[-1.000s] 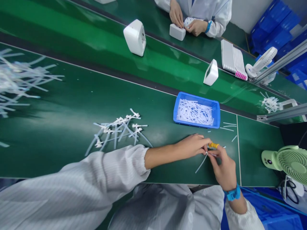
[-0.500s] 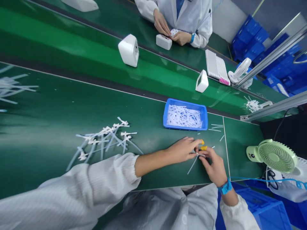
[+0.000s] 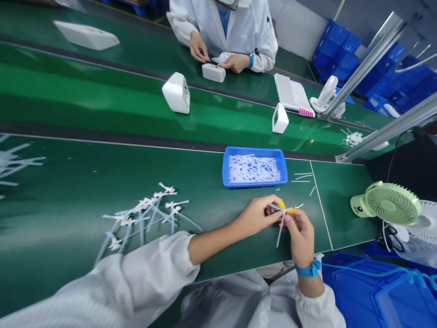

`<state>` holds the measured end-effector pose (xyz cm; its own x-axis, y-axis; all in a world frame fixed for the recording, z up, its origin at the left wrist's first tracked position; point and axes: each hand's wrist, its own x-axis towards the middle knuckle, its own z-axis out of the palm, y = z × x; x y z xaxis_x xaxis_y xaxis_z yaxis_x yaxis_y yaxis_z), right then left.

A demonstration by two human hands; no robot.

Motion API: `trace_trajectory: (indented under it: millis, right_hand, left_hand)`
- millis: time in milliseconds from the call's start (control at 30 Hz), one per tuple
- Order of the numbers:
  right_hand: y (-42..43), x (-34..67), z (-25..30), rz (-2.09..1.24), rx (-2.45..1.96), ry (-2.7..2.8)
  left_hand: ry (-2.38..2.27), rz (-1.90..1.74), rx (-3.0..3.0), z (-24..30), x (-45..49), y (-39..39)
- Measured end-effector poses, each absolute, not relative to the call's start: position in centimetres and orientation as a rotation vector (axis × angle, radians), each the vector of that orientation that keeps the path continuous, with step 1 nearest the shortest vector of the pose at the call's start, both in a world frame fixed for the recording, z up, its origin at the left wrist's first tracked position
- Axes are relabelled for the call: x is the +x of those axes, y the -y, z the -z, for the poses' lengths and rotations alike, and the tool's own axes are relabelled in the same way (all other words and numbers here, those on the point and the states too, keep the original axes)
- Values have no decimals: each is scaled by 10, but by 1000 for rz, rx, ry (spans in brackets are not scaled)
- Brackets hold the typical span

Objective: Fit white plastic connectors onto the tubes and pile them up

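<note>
My left hand and my right hand meet just above the green table, both pinching a small white plastic strip piece whose long tail hangs down between them. Yellow finger cots cover the pinching fingertips. A blue tray full of white strips lies just beyond my hands. To the left lies a loose pile of assembled white strips.
A green desk fan stands at the right table edge. White box devices ride the conveyor belt behind. Across it a person in a white coat handles a white device. Blue crates stack at the far right.
My hands lifted the strip piece slightly off the table and drew closer together. The view tilted up, showing more of the person opposite.
</note>
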<state>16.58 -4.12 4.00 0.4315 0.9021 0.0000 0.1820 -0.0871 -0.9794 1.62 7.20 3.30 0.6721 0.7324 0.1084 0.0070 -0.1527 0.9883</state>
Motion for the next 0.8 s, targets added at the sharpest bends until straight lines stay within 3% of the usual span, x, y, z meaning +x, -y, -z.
trace_trajectory:
  millis: [800]
  right_hand:
    - [55,167,-32,-810,-1607,875]
  left_hand:
    - [-457,-808,1742,-32,9,-73]
